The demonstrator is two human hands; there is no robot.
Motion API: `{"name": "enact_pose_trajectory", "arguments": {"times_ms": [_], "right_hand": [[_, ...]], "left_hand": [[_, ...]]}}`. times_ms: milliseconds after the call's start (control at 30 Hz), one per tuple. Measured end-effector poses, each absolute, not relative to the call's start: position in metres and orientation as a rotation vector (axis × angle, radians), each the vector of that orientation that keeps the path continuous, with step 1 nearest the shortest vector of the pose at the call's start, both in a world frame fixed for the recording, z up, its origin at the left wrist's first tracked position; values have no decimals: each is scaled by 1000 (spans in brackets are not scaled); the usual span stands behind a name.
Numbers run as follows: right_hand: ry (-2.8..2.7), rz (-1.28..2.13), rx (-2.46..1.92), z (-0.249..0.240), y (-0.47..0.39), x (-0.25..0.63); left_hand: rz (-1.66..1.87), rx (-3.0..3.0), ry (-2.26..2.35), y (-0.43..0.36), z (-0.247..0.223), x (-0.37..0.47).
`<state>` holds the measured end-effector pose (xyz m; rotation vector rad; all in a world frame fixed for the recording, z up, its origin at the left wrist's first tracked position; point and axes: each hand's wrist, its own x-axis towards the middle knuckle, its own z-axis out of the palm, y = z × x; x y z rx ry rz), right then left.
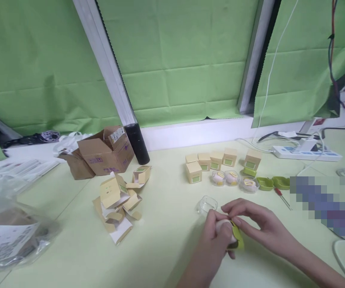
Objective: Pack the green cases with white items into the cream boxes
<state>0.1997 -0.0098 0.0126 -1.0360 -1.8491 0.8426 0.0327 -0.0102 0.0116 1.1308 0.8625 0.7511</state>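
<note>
My left hand (pixel 216 240) is wrapped round a small white rounded item (pixel 224 227) with a green case part (pixel 237 237) against it. From the right, my right hand (pixel 258 222) pinches the top edge of that green part. Just behind my hands sits a clear plastic container (pixel 207 204). Farther back are clear cases (pixel 231 178) holding pinkish-white items with yellow marks, and open green cases (pixel 265 183). Several small cream boxes (pixel 194 173) stand behind them.
Opened cream cartons (pixel 114 192) lie in a pile left of centre. Behind them stand a brown cardboard box (pixel 108 154) and a black cylinder (pixel 137 144). At the right are a red screwdriver (pixel 278 192) and a power strip (pixel 307 153); a plastic bag (pixel 13 236) lies far left.
</note>
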Motion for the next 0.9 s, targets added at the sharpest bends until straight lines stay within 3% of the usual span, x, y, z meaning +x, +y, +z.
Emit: {"name": "enact_pose_trajectory", "arguments": {"times_ms": [133, 567, 900], "right_hand": [[-2067, 604, -941, 17, -12, 203], [-2251, 119, -926, 6, -17, 192], [-2205, 193, -870, 11, -16, 190]], "left_hand": [[850, 1157, 865, -9, 13, 31], [712, 1478, 1008, -14, 7, 25], [687, 1445, 940, -12, 8, 25]]}}
